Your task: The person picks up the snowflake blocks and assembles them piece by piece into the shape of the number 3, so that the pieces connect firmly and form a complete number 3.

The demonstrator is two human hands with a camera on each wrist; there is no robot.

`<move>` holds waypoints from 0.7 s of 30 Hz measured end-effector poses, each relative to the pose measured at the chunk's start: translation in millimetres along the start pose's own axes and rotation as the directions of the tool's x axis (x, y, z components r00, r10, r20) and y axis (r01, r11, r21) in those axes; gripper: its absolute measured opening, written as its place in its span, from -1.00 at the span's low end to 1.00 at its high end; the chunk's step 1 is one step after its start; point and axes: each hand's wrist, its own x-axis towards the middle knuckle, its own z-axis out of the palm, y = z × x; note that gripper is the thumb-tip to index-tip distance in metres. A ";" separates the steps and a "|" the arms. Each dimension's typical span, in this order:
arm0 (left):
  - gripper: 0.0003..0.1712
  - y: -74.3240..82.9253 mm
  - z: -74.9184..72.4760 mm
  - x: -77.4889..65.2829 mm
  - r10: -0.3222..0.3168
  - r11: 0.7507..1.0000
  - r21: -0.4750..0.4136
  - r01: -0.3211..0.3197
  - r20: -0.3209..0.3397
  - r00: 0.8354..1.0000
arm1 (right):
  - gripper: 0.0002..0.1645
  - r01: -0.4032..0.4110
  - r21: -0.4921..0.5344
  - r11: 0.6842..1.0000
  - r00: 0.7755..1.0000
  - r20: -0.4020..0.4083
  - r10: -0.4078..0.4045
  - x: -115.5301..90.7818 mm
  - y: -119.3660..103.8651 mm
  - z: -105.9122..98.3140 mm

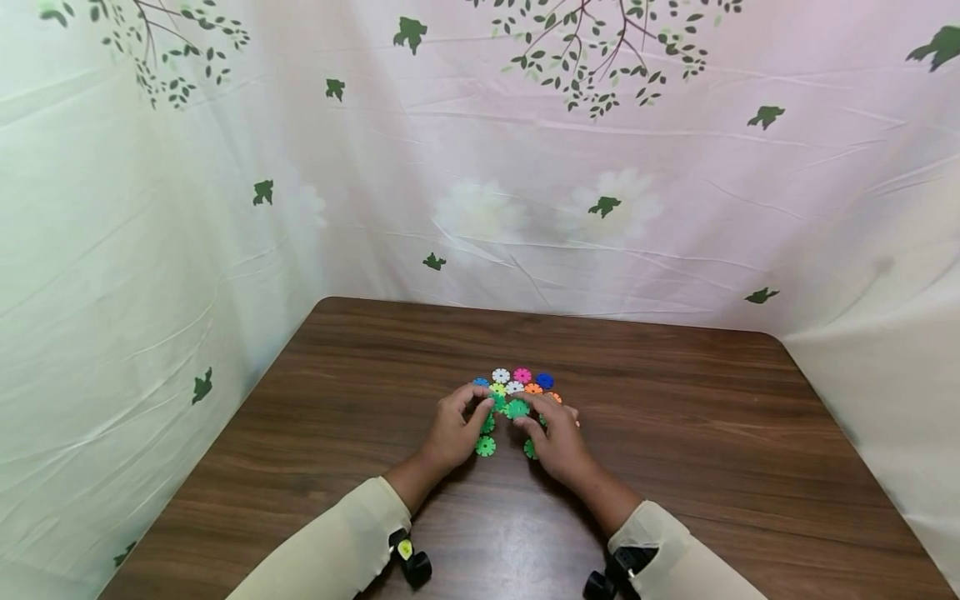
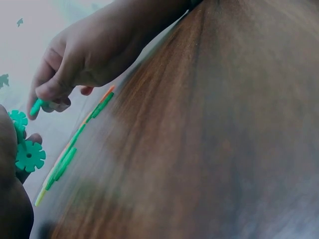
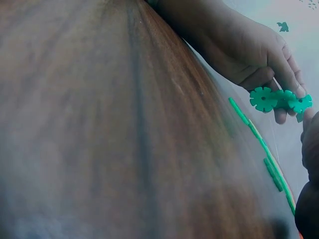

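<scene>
Above the tabletop, my left hand [image 1: 453,427] pinches several joined green snowflake discs [image 3: 279,99], notched round the rim with a small centre hole. My right hand [image 1: 561,439], close beside it, pinches another green snowflake disc [image 2: 37,107] by its edge. In the left wrist view this disc appears edge-on, just off the joined ones. Whether the two touch is unclear. Below the hands lie more green discs [image 1: 486,447], partly covered by the fingers.
Beyond the hands, flat on the table, are white [image 1: 501,376], pink [image 1: 522,376], dark blue [image 1: 545,381] and orange discs [image 1: 533,388]. The brown wooden table [image 1: 697,433] meets a leaf-printed cloth [image 1: 525,275] at the back and sides.
</scene>
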 end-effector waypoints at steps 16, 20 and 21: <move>-0.93 -0.4 0.4 -0.7 0.078 0.997 0.013 -0.079 0.027 0.997 | -0.60 0.079 -0.019 0.997 0.987 -0.138 -0.081 2.6 2.0 3.4; -0.93 -0.3 0.3 -0.7 0.091 0.995 0.029 -0.092 0.053 0.994 | -0.61 0.068 -0.002 0.998 0.991 -0.117 -0.068 2.0 1.4 3.0; -0.93 -0.1 0.1 -0.8 0.090 0.995 0.030 -0.092 0.058 0.994 | -0.61 0.064 0.000 0.998 0.992 -0.109 -0.064 1.7 1.1 2.7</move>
